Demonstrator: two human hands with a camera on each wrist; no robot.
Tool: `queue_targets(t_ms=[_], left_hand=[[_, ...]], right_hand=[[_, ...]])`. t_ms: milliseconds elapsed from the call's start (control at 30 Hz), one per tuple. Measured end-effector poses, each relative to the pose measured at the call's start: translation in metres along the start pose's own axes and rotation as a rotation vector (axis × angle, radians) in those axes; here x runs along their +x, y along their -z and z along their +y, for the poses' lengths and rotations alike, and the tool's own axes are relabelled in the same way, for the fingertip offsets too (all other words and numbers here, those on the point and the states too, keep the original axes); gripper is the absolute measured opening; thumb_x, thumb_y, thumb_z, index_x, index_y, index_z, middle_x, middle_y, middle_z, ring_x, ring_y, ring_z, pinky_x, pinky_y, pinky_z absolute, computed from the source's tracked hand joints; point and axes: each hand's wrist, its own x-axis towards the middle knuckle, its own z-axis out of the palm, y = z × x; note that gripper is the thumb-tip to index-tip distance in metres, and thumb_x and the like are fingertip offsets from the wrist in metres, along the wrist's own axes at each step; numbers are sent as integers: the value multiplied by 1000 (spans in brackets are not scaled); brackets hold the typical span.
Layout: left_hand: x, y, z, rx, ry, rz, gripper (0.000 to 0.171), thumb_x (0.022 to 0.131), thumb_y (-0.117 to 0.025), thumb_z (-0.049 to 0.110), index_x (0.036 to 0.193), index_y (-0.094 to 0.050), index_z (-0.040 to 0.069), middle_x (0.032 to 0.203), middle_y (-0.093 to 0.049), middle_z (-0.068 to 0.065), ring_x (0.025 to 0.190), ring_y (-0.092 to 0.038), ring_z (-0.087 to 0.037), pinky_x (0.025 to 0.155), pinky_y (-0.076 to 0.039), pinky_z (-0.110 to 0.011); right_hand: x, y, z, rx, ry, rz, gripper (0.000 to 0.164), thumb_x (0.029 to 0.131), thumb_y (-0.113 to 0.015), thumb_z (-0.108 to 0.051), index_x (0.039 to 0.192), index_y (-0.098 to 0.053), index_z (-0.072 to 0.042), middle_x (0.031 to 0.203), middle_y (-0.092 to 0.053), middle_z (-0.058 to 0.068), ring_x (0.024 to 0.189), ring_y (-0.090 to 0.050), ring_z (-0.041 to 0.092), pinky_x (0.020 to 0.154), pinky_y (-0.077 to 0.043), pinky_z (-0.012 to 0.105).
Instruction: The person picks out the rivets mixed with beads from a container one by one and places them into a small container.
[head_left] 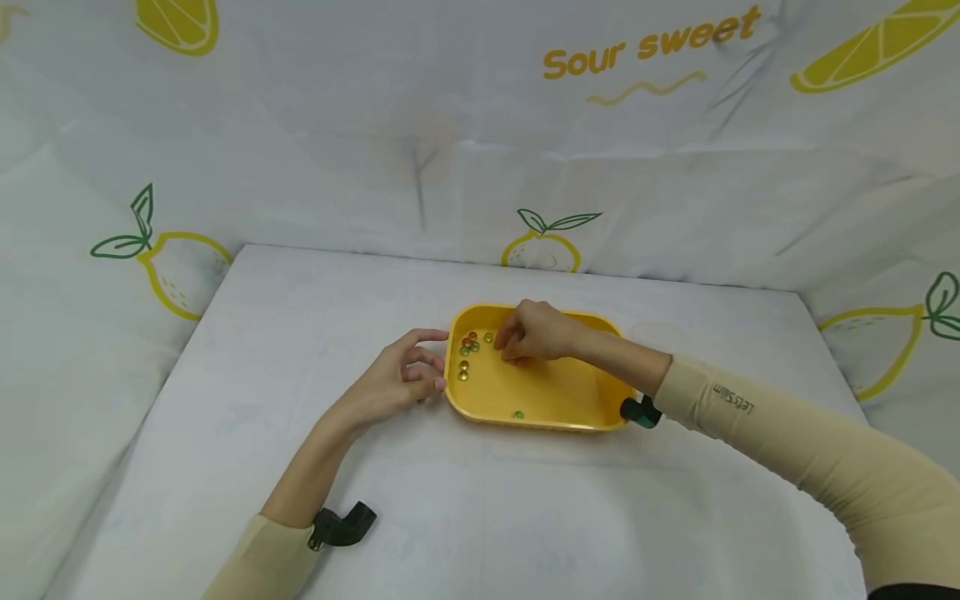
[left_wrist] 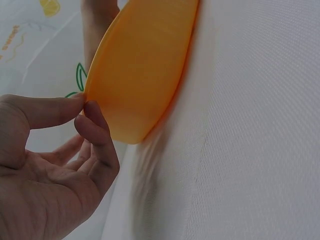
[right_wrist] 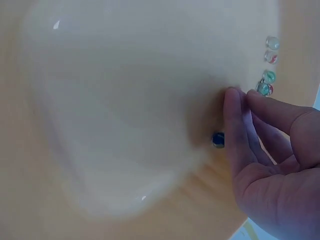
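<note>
A yellow tray (head_left: 558, 400) with rounded corners holds several small glass marbles (head_left: 465, 351). My left hand (head_left: 396, 375) is at the tray's left end. Its thumb and a bent finger take the rim in the left wrist view, where the tray's orange-looking outer wall (left_wrist: 140, 70) shows. My right hand (head_left: 536, 332) reaches inside the tray from the right, fingers bent downward. In the right wrist view its thumb and fingertips come together low over the tray floor; I cannot tell whether a marble is between them. A dark marble (right_wrist: 218, 140) lies beside these fingers.
One green marble (head_left: 518, 414) lies apart by the tray's near wall. The tray stands on a white-covered table (head_left: 360, 292). Behind the table hangs a white cloth (head_left: 315, 167) printed with lemons. Black wrist cameras (head_left: 343, 525) stick out from both forearms.
</note>
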Motion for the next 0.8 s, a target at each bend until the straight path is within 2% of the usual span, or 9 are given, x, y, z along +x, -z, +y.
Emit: queue_targets(t_ms=[233, 533, 800], left_hand=[[-1, 2, 0, 5, -4, 1, 68, 99, -75, 6, 160, -45, 15, 122, -66, -16, 84, -65, -27, 70, -53, -25], [-1, 3, -2, -12, -4, -6, 68, 99, -76, 7, 160, -45, 14, 122, -65, -16, 86, -65, -28, 71, -53, -25], [1, 2, -4, -18, -8, -11, 69, 98, -75, 5, 160, -45, 14, 123, -65, -16, 87, -65, -28, 71, -53, -26]], right_hand=[[1, -1, 3, 44, -1, -16, 19, 100, -75, -4, 117, -78, 4, 100, -83, 15, 80, -77, 16, 77, -67, 31], [-5, -7, 14, 292, -56, 27, 25, 102, -68, 0, 125, -72, 9, 105, -80, 21, 80, -74, 12, 82, -67, 30], [-12, -16, 16, 465, -170, 115, 30, 104, -69, -2, 132, -70, 10, 115, -80, 23, 84, -77, 12, 85, -67, 31]])
